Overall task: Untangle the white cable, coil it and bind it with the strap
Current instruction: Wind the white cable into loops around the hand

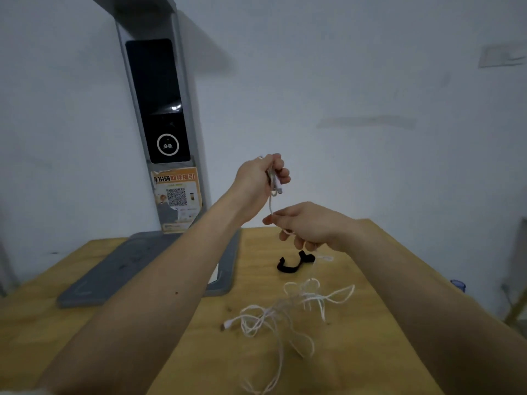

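A thin white cable point(288, 309) lies in a loose tangle on the wooden table point(176, 346), with one plug end at the tangle's left. My left hand point(261, 178) is raised above the table and grips the other plug end, which points downward. Just below it, my right hand point(309, 223) pinches the same cable between thumb and fingers. The cable runs down from that hand into the tangle. A black strap point(291, 265) lies curled on the table just beyond the tangle, under my right hand.
A tall grey kiosk point(159, 109) with a dark screen and an orange QR-code sticker stands at the back left; its flat grey base point(94, 283) covers the table's left part. A pale wall lies behind. The table's right edge slants near my right forearm.
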